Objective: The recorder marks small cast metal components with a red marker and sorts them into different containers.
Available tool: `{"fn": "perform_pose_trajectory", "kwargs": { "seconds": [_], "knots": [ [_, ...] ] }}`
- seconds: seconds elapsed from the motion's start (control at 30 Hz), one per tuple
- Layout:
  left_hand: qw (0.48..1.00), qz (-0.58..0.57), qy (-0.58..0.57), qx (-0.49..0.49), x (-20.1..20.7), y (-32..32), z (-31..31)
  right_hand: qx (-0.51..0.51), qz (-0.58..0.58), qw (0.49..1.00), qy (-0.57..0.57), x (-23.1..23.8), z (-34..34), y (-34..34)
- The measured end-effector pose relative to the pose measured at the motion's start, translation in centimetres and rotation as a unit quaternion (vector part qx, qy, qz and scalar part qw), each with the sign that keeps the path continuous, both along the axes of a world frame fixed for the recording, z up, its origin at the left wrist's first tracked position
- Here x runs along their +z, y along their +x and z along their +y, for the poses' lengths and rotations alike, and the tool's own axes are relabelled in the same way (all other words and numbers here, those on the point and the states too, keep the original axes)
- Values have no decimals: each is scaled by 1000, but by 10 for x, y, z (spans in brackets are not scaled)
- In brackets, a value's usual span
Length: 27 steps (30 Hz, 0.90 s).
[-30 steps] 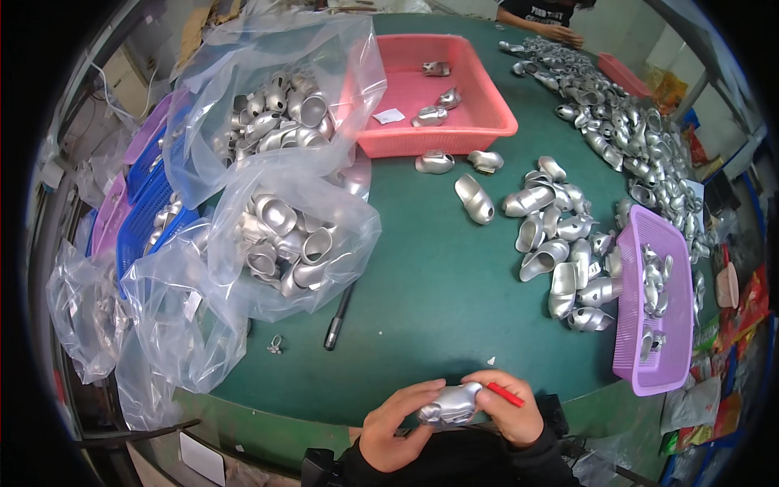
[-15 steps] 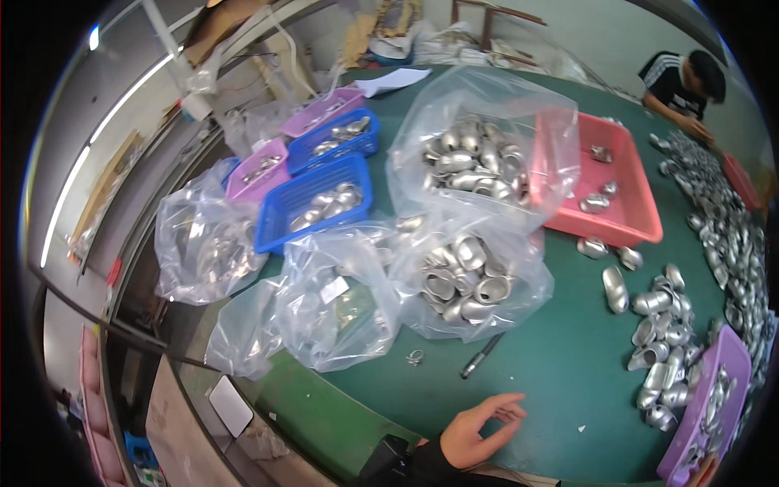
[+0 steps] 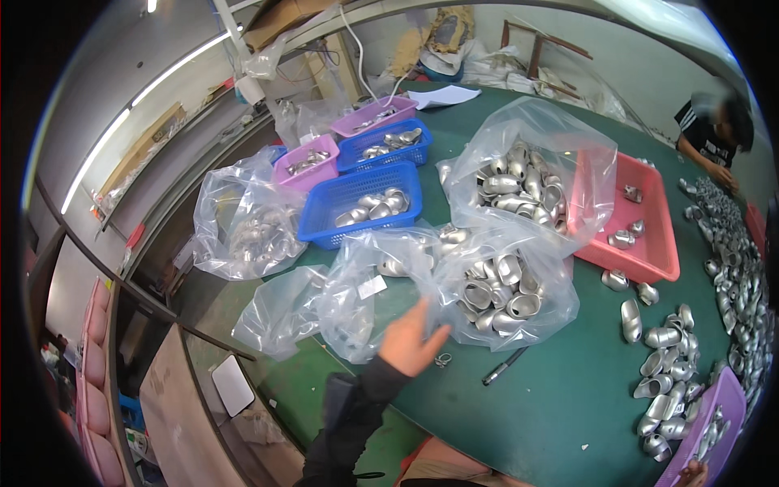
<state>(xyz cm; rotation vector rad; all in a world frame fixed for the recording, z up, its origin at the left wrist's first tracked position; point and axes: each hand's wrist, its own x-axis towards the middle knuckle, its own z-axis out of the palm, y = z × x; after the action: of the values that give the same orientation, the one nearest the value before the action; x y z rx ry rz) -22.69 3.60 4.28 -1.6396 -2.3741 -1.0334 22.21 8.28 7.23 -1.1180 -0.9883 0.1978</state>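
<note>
My left hand (image 3: 410, 341) reaches to the near side of a clear plastic bag (image 3: 345, 312) with a white label on it. Its thumb and forefinger stand apart, and nothing shows in it; whether it touches the bag is unclear. Just to its right lies a small metal ring-like piece (image 3: 442, 359). At the lower right edge, my right hand (image 3: 692, 475) shows only as a few fingers at the near end of a purple tray (image 3: 714, 406) of shiny metal parts. What those fingers grip, if anything, is hidden.
Another open bag (image 3: 560, 312) holds rounded metal shells, with a larger filled bag (image 3: 487, 138) behind. A black pen (image 3: 503, 367) lies in front. Blue baskets (image 3: 320, 235), a red tray (image 3: 661, 264) and loose metal shells (image 3: 669, 365) surround these. A person (image 3: 714, 134) sits at the far right.
My left hand has moved left and away from me, from the table's near edge to the labelled bag. The whole view has shifted, so things appear farther right and lower.
</note>
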Motion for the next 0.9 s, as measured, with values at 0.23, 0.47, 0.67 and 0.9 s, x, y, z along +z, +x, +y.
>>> {"fn": "perform_pose_trajectory", "kwargs": {
  "seconds": [0.23, 0.47, 0.67, 0.9],
  "knots": [
    [999, 9, -45, -5, -12, 10, 6, 108, -57, 989, -88, 1, -5, -35],
    [962, 156, 60, 215, 27, -1, -55, 122, -23, 983, -131, -14, 4, -31],
    [932, -66, 103, 341, -21, -36, -84, 128, 4, 986, -103, -8, 6, -49],
    [976, -13, 36, 213, -13, 6, -60, 166, 40, 981, -92, 5, 3, -68]
  ]
}}
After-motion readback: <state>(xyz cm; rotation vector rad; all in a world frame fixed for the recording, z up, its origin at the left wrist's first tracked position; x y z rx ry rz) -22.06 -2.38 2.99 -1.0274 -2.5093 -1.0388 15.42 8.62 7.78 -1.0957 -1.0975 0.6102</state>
